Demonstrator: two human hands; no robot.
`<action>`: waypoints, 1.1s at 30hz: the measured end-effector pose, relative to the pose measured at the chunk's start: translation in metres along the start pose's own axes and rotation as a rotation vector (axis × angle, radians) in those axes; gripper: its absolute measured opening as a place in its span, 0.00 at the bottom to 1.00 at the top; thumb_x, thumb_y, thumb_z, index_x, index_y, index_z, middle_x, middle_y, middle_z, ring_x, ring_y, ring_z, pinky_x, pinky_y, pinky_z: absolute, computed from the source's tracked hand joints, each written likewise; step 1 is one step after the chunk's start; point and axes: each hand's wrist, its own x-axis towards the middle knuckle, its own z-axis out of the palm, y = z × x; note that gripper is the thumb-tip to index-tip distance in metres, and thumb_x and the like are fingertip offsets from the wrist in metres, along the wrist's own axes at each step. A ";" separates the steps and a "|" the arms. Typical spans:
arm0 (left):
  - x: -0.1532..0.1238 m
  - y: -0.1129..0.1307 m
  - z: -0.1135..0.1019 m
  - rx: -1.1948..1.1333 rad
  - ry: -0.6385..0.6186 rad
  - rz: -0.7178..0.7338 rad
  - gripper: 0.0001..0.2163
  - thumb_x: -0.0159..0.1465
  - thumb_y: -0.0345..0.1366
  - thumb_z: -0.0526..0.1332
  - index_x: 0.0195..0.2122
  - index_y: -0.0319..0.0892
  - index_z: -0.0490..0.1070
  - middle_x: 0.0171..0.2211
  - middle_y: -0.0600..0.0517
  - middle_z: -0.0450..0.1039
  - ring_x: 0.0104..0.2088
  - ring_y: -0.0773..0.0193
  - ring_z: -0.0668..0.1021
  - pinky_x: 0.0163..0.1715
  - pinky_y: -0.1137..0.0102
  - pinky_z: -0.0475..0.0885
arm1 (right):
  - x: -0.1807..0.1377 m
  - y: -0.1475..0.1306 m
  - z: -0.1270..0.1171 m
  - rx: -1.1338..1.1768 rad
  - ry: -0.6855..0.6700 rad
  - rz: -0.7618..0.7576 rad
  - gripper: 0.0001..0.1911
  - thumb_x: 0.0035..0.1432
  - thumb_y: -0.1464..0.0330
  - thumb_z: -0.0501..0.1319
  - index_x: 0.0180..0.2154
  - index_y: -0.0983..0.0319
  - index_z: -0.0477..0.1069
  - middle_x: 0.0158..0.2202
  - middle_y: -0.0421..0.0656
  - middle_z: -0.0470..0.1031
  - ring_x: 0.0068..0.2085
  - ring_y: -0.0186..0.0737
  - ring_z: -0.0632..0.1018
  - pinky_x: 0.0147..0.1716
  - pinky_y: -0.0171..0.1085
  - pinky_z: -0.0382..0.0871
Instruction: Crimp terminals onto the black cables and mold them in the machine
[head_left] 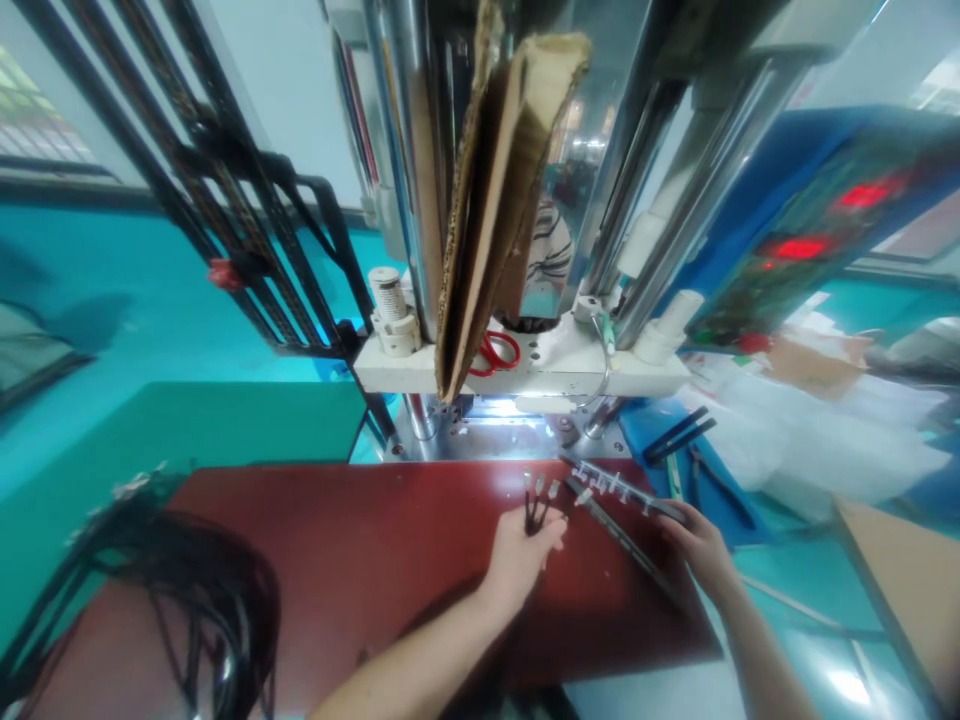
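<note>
My left hand (516, 568) is closed around short black cables (534, 518), whose three pale connector ends point upward from the fingers. To its right, my right hand (701, 550) grips the near end of a narrow grey bar (637, 494). Several small clear pieces sit along that bar, towards its far end. Just below it a second dark slotted strip (626, 543) lies slantwise on the reddish-brown board (360, 560). Whether the left fingers touch this strip cannot be made out.
Ahead stands a press with a white plate (577, 378), carrying folded cardboard (487, 210) and red-handled scissors (499, 352). A bundle of black cables (217, 590) lies at left. Tools rest on a blue tray (739, 515) at right, beside plastic bags (832, 430) and a cardboard box (900, 580).
</note>
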 end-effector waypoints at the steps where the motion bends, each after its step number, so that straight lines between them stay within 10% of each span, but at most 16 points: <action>1: 0.000 -0.002 0.002 0.027 0.012 0.013 0.08 0.52 0.36 0.60 0.27 0.35 0.70 0.16 0.55 0.65 0.13 0.75 0.60 0.13 0.77 0.53 | 0.004 0.004 -0.004 -0.080 -0.006 -0.046 0.18 0.34 0.59 0.66 0.30 0.62 0.74 0.28 0.44 0.74 0.33 0.47 0.74 0.38 0.47 0.68; 10: 0.034 -0.013 0.016 0.553 -0.103 0.213 0.15 0.64 0.38 0.44 0.32 0.37 0.67 0.21 0.53 0.68 0.16 0.70 0.66 0.18 0.74 0.63 | 0.002 0.008 0.013 -0.491 -0.067 -0.418 0.14 0.49 0.62 0.56 0.36 0.61 0.73 0.39 0.49 0.71 0.43 0.49 0.67 0.47 0.49 0.58; 15: 0.091 -0.015 0.030 0.764 -0.137 0.372 0.08 0.61 0.34 0.52 0.38 0.42 0.67 0.38 0.49 0.70 0.41 0.62 0.71 0.43 0.67 0.65 | 0.003 -0.007 0.056 -0.553 -0.048 -0.516 0.12 0.54 0.63 0.55 0.34 0.62 0.72 0.36 0.48 0.72 0.41 0.46 0.68 0.43 0.44 0.60; 18: 0.111 -0.021 0.033 0.863 -0.177 0.396 0.08 0.61 0.32 0.51 0.38 0.42 0.67 0.37 0.49 0.71 0.39 0.62 0.72 0.43 0.67 0.65 | 0.010 -0.008 0.066 -0.554 0.002 -0.533 0.11 0.55 0.65 0.53 0.28 0.62 0.71 0.31 0.47 0.71 0.36 0.45 0.70 0.38 0.43 0.61; 33: 0.109 -0.039 0.046 1.140 -0.108 0.423 0.11 0.64 0.31 0.46 0.41 0.40 0.66 0.39 0.46 0.72 0.42 0.60 0.73 0.51 0.63 0.58 | -0.031 -0.059 0.040 -0.419 0.223 -0.614 0.15 0.59 0.62 0.49 0.32 0.62 0.71 0.35 0.48 0.75 0.40 0.43 0.73 0.44 0.42 0.61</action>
